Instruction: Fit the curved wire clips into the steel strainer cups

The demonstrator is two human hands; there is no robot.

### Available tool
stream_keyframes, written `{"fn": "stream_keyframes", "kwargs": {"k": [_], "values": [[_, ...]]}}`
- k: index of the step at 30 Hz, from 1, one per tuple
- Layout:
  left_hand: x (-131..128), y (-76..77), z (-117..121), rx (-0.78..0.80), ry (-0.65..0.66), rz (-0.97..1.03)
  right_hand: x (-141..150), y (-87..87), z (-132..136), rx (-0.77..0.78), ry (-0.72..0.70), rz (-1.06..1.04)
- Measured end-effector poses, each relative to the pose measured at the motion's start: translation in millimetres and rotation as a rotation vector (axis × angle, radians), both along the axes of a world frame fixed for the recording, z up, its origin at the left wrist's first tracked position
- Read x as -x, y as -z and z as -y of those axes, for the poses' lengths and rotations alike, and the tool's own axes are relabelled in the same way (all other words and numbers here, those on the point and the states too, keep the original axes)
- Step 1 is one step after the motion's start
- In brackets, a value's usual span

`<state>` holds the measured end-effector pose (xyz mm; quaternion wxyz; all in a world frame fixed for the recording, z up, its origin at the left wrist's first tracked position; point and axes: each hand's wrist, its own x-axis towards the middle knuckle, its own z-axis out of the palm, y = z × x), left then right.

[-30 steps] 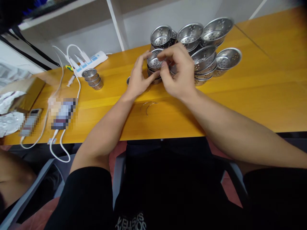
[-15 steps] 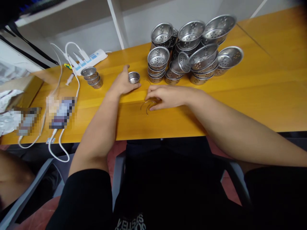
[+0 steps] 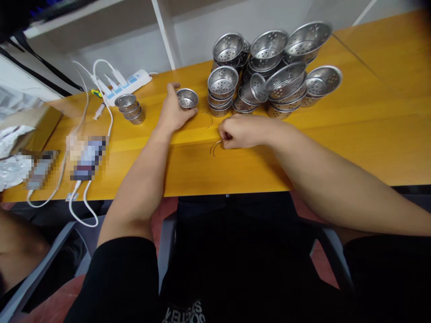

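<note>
My left hand [image 3: 175, 110] is closed round a small perforated metal cup [image 3: 187, 98], thumb along its near side and fingers at its left. The cup's open mouth faces up. To its right, my right hand [image 3: 239, 131] is curled over the table with its fingertips tucked out of sight. A thin curved wire [image 3: 213, 147] sticks out from under those fingers; its far end is hidden by the hand. Another thin curved wire [image 3: 210, 120] lies on the wood between the two hands.
Stacks of perforated metal cups [image 3: 222, 83] stand at the back right, some tilted. A shorter cup stack [image 3: 129, 109] is at the left, near a white power strip [image 3: 129, 85]. Two phones with white cables, one a blurred phone [image 3: 88, 159], lie on the wooden table [image 3: 370, 134].
The cup in my left hand has shifted a little away from me. My right hand has moved right and curled tighter, and less of the curved wire shows beside it.
</note>
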<state>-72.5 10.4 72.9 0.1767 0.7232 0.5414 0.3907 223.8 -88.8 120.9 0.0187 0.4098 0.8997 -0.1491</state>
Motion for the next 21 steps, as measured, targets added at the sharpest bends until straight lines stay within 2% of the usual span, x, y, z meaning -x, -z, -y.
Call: {"fn": "stream_keyframes", "kwargs": {"k": [7,12,16,21], "values": [[2,0.9,-14,-0.182,-0.046,0.114,-1,9.2,-7,-0.084,-0.019,-0.398],[-2,-2.3,-14,-0.169,-0.083,0.126,-1,20.9,-11,-0.165,-0.110,-0.592],[-3,3.3,-17,-0.186,-0.072,0.137,2,30.0,-14,-0.175,-0.067,-0.697],[-5,14.1,-22,-0.224,-0.085,0.137,4,40.1,-18,-0.210,-0.023,-0.720]]}}
